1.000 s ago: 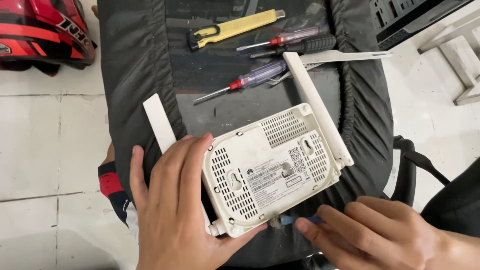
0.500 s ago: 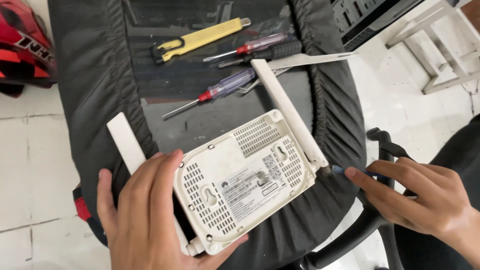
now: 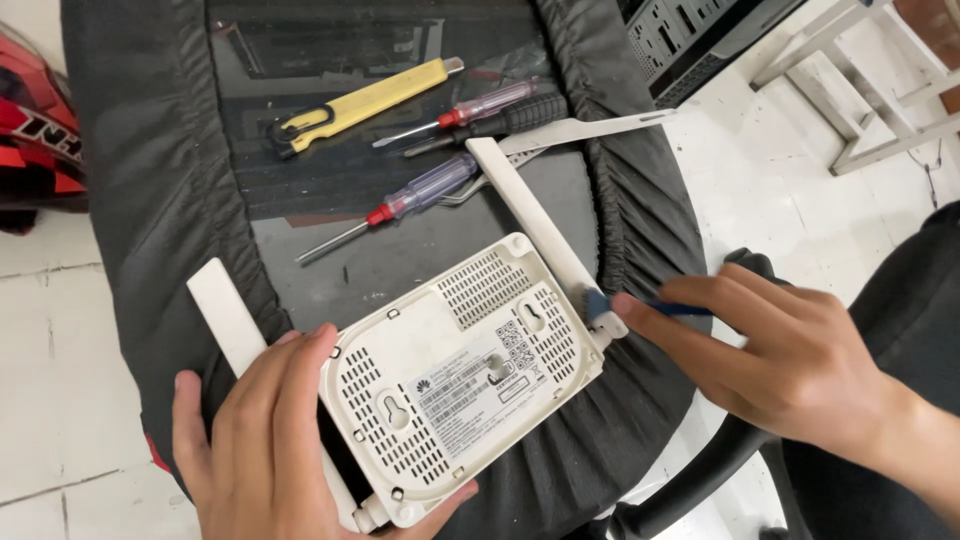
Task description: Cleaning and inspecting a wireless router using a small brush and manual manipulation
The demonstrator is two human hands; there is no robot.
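A white router (image 3: 465, 375) lies upside down on a black chair seat (image 3: 160, 200), its vented underside and label facing up. Its two white antennas stick out: one (image 3: 225, 315) to the upper left, one (image 3: 530, 225) to the upper right. My left hand (image 3: 270, 450) grips the router's left edge, thumb under its near corner. My right hand (image 3: 790, 355) pinches a small blue tool (image 3: 600, 303), whose tip touches the router's right corner at the base of the right antenna.
On the seat's far part lie a yellow utility knife (image 3: 365, 100), two red-and-clear screwdrivers (image 3: 425, 195) (image 3: 480, 105), a black-handled tool (image 3: 520, 115) and a white strip (image 3: 590, 130). A red helmet (image 3: 30, 130) sits left, a black device (image 3: 700, 35) and a white wooden frame (image 3: 860, 90) right.
My right hand has moved from the router's near edge up to its right corner with the blue tool. My left hand has kept its grip while the router shifted in view.
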